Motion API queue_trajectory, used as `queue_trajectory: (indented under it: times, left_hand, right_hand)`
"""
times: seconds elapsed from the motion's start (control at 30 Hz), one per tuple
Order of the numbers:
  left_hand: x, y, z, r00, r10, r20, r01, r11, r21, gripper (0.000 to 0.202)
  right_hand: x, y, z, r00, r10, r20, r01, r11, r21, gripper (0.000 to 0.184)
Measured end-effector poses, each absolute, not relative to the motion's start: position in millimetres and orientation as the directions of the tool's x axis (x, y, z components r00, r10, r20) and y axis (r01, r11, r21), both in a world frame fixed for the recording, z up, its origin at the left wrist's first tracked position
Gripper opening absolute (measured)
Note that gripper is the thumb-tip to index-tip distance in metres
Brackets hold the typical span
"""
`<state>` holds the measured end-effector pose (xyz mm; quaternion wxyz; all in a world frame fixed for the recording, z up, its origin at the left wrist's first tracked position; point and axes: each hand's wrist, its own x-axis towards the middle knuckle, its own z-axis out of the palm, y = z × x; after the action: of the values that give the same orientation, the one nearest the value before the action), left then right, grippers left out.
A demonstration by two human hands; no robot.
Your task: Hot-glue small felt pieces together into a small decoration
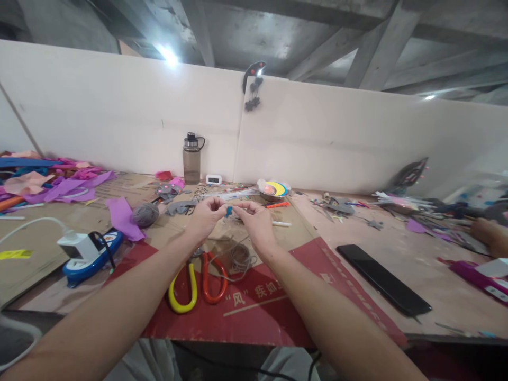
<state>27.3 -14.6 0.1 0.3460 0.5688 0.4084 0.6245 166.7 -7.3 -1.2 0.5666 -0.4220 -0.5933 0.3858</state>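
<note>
Between my two hands, above the middle of the table, is a small blue piece (229, 211) that looks like felt or cloth. My left hand (207, 216) pinches its left side with thumb and forefinger. On the other side, the fingertips of my right hand (254, 221) are closed on it too. Below the hands lie scissors with one yellow and one red handle (214, 278), their blades partly hidden by my left wrist. A loose coil of grey yarn (240, 258) rests beside them on the red printed board (254, 323).
A ball of grey yarn (145, 215), a blue power strip (93, 256) and purple scraps (125, 217) lie left. A bottle (192, 161) and small clock (213, 180) stand at the back. A black phone (383, 278) lies right; another person's hand (492, 235) is at far right.
</note>
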Motion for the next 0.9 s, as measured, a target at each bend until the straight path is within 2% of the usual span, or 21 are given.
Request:
queue_trajectory:
  times: [0.13, 0.33, 0.5, 0.77, 0.9]
  left_hand:
    - [26, -16, 3, -0.089, 0.897, 0.433, 0.060, -0.430, 0.901, 0.016]
    - [24, -18, 6, -0.047, 0.897, 0.440, 0.070, -0.436, 0.897, 0.016]
    - [23, -16, 4, 0.001, 0.900, 0.435, 0.032, -0.435, 0.900, 0.014]
    - [26, -17, 9, 0.060, 0.969, 0.240, -0.152, -0.228, 0.962, 0.021]
    - [26, -21, 13, 0.103, 0.975, 0.195, -0.242, -0.166, 0.956, 0.021]
  right_hand:
    - [168, -8, 3, -0.055, 0.936, 0.349, 0.011, 0.350, -0.937, 0.027]
    - [168, -10, 8, -0.102, 0.961, 0.258, -0.024, 0.257, -0.966, 0.027]
    - [167, -11, 9, -0.107, 0.965, 0.240, -0.035, 0.237, -0.971, 0.024]
    - [169, -6, 7, -0.089, 0.955, 0.283, 0.008, 0.284, -0.959, 0.021]
    - [169, -6, 6, -0.074, 0.944, 0.321, -0.002, 0.322, -0.947, 0.020]
